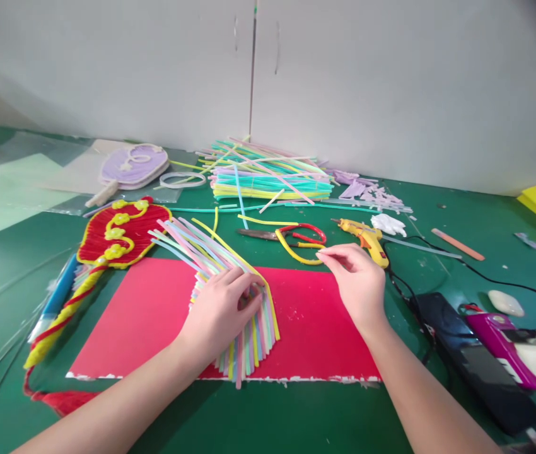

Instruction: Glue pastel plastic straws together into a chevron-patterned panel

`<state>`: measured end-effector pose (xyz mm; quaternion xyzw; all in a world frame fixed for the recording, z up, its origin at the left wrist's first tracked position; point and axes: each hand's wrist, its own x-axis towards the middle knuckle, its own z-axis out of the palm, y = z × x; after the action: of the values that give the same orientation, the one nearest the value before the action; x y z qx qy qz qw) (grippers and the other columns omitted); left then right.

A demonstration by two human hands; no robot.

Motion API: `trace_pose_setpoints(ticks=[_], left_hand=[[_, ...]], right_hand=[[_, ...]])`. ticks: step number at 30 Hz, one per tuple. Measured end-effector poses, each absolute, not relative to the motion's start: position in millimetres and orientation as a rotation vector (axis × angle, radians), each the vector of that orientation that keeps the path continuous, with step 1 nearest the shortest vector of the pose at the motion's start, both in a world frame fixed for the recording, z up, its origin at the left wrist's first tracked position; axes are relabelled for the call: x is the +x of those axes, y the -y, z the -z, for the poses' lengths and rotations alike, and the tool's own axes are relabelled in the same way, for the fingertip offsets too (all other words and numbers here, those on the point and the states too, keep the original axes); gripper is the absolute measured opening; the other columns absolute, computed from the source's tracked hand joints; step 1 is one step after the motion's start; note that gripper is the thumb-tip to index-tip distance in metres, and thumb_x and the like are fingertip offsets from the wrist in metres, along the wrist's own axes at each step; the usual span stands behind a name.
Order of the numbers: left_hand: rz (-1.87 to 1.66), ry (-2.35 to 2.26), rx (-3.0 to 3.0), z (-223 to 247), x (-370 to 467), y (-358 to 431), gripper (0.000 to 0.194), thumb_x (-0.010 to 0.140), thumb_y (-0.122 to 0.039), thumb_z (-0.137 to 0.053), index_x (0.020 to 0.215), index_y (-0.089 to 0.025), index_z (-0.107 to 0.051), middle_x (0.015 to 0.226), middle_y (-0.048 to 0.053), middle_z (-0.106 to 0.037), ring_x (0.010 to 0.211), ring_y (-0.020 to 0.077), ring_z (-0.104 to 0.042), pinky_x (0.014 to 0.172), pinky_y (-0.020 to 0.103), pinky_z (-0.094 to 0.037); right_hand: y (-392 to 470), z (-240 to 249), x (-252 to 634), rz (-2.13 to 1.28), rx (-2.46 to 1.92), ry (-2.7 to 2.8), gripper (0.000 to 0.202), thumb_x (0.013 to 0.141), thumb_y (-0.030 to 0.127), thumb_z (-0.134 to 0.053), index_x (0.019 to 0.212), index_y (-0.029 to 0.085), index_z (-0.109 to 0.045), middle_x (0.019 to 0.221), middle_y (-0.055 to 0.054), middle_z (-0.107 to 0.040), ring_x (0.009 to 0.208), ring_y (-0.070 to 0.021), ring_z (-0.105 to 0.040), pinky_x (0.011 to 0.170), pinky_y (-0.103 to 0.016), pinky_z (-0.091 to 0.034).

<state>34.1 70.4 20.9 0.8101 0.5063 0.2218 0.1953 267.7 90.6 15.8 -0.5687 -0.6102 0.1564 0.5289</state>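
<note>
My left hand (223, 306) rests on a slanted row of pastel pipe cleaners (249, 343), its fingers curled over them and its thumb toward the right edge. The row lies bent on a red sheet (306, 321), with a yellow pipe cleaner (269, 293) along its right side. Thumb and fingertips of my right hand (357, 284) are pinched together above the sheet's far edge. Whatever is between them is too small to make out. Just left of that pinch are scissors (261, 234) with red and yellow handles. A yellow glue gun (365, 238) lies behind the right hand.
A red and yellow fan (111, 236) with a tassel lies left, a lilac fan (133, 167) behind it. Bundled pipe cleaners (272, 180) stand against the white cabinet (154, 69). To the right are a black device (471, 359), a purple item (499, 340) and a cable.
</note>
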Motion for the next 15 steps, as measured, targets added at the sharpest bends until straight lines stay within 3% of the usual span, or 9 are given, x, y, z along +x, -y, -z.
trace_pose_setpoints(ticks=[4, 8, 15], left_hand=[[-0.616, -1.419, 2.274, -20.9, 33.5, -70.0, 0.015, 0.087, -0.023, -0.05, 0.094, -0.022, -0.063, 0.081, 0.002, -0.059, 0.075, 0.0172, -0.056, 0.068, 0.03, -0.045], [-0.605, -1.414, 2.272, -20.4, 32.9, -70.1, 0.016, 0.087, -0.023, -0.05, 0.095, -0.023, -0.063, 0.081, 0.002, -0.059, 0.075, 0.017, -0.056, 0.067, 0.03, -0.045], [-0.605, -1.415, 2.261, -19.6, 33.0, -71.1, 0.016, 0.087, -0.022, -0.05, 0.095, -0.022, -0.063, 0.082, 0.002, -0.059, 0.077, 0.0174, -0.056, 0.069, 0.03, -0.045]], right_hand=[[-89.1, -17.1, 263.4, -0.538, -1.378, 1.318, 0.022, 0.078, 0.029, -0.07, 0.099, 0.023, -0.065, 0.081, 0.0, -0.067, 0.078, -0.0172, -0.068, 0.076, -0.034, -0.059], [-87.6, -19.7, 262.7, -0.55, -1.318, 1.297, 0.014, 0.076, 0.029, -0.072, 0.086, 0.021, -0.067, 0.088, -0.002, -0.065, 0.079, -0.0179, -0.07, 0.077, -0.034, -0.06], [-87.6, -18.0, 264.8, -0.62, -1.342, 1.271, 0.014, 0.081, 0.034, -0.066, 0.077, 0.02, -0.067, 0.074, 0.001, -0.061, 0.068, -0.0162, -0.069, 0.063, -0.03, -0.06]])
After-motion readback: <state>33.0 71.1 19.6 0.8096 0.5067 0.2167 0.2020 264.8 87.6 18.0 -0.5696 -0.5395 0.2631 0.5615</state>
